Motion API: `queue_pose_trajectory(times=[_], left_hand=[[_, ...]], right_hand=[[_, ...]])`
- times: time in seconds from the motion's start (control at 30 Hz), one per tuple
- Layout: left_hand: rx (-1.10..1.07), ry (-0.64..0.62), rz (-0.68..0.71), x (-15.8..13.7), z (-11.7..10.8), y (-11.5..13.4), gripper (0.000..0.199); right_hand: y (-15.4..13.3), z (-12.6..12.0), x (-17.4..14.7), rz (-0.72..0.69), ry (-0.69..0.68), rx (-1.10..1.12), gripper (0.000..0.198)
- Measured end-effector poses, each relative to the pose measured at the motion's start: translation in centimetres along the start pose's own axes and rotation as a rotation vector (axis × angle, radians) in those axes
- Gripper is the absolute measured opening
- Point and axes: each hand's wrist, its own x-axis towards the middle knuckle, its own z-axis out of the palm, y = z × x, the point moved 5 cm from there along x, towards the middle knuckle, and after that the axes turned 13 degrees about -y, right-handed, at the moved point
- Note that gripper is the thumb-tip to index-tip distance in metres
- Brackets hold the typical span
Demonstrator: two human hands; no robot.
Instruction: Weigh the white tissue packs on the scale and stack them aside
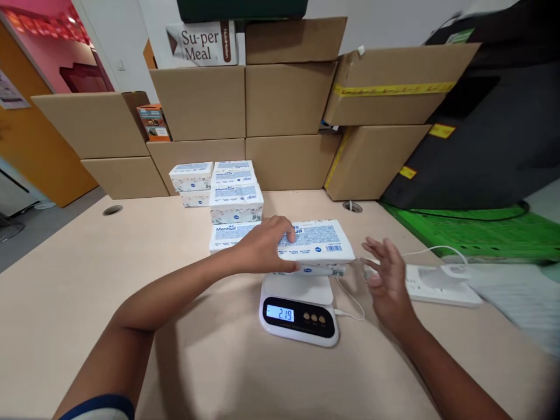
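A white and blue pack of tissues (324, 248) marked Manhua lies on the white digital scale (298, 315). The scale's lit display (280, 313) seems to read 2.19. My left hand (266, 245) grips the pack at its left end, its fingers over the top and the thumb along the front. Just off the pack's right end is my right hand (389, 286), open with fingers apart and holding nothing. Behind and left of the scale, more tissue packs (236, 201) stand in two stacks, with another pack (227, 233) lying partly behind my left hand.
Cardboard boxes (286, 163) form a wall at the back of the table (210, 361). A white power strip (441, 286) lies at the right, and a cable (356, 300) runs to the scale. Behind it are a green plastic crate (472, 233) and a large black bag (472, 140).
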Motion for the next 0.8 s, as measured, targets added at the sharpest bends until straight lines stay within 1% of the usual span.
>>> queue_pose_trajectory(times=[0.1, 0.17, 0.2, 0.27, 0.33, 0.4, 0.43, 0.47, 0.53, 0.6, 0.63, 0.7, 0.8], left_hand=[[0.007, -0.090, 0.028, 1.7, 0.9, -0.6, 0.051], [-0.009, -0.101, 0.063, 2.1, 1.1, -1.2, 0.051], [-0.017, -0.084, 0.081, 2.0, 1.2, -1.5, 0.050], [-0.045, -0.027, 0.107, 1.2, 1.5, -2.0, 0.050], [-0.142, 0.082, 0.101, -0.7, 2.2, -2.6, 0.059], [-0.335, 0.238, 0.060, -3.6, 3.4, -3.4, 0.070], [-0.452, 0.328, 0.033, -5.2, 4.3, -3.9, 0.068], [-0.555, 0.340, 0.004, -6.5, 5.5, -4.4, 0.066], [-0.697, 0.312, -0.038, -8.2, 8.2, -5.4, 0.070], [-0.787, 0.237, -0.047, -8.7, 10.4, -6.2, 0.076], [-0.821, 0.202, -0.029, -8.5, 11.2, -6.5, 0.078], [-0.868, 0.146, 0.064, -7.8, 12.1, -6.8, 0.081], [-0.862, 0.138, 0.236, -7.0, 11.9, -6.5, 0.081]], right_hand=[[-0.2, 1.1, -0.4, 0.066, -0.204, -0.060, 0.090], [-0.3, 1.6, -0.8, 0.137, -0.317, -0.091, 0.096], [-0.4, 1.8, -1.0, 0.173, -0.357, -0.100, 0.098], [-0.4, 1.9, -1.3, 0.219, -0.407, -0.110, 0.100], [-0.5, 1.9, -1.4, 0.219, -0.424, -0.114, 0.100], [-0.5, 1.9, -1.4, 0.201, -0.427, -0.114, 0.099], [-0.5, 1.9, -1.5, 0.195, -0.427, -0.111, 0.099], [-0.4, 1.9, -1.5, 0.194, -0.424, -0.107, 0.098], [0.0, 1.9, -1.7, 0.206, -0.414, -0.095, 0.098], [0.2, 2.1, -1.8, 0.224, -0.410, -0.070, 0.099], [0.3, 2.2, -1.8, 0.228, -0.413, -0.051, 0.100], [0.1, 2.4, -1.7, 0.217, -0.428, 0.006, 0.098], [-0.5, 2.8, -1.4, 0.191, -0.449, 0.128, 0.090]])
